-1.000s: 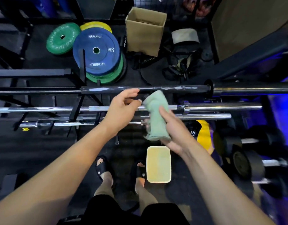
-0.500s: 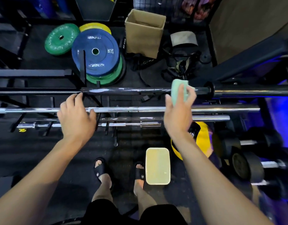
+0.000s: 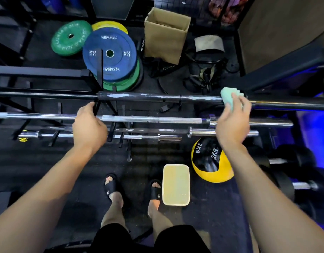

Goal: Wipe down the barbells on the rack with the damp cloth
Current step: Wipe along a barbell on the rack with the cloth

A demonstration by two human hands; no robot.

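Head view: right hand (image 3: 232, 123) grips the damp cloth (image 3: 228, 96), fingers curled over the bunched wad and pressing it onto the top black barbell (image 3: 157, 97), at the right end of its scuffed dark centre section. Cloth is pale mint green, soft, folded thick, bulging past the fingertips on the far side. Likely light and limp, slightly grippy when wet; best held bunched in the palm as now so it wraps the bar. Left hand (image 3: 89, 125) is curled around a black upright of the rack (image 3: 100, 70) by the chrome barbell (image 3: 152, 119); bracing, I think, fingertips hidden. Barbells look heavy, rigid and cradled, so they shouldn't shift under wiping; chrome ones probably slick. Black bar shows white worn patches; two more bars lie nearer the wrists, below the chrome one. Cream tub (image 3: 175, 185) on the floor beneath the right forearm, beside a sandalled foot (image 3: 154, 190).
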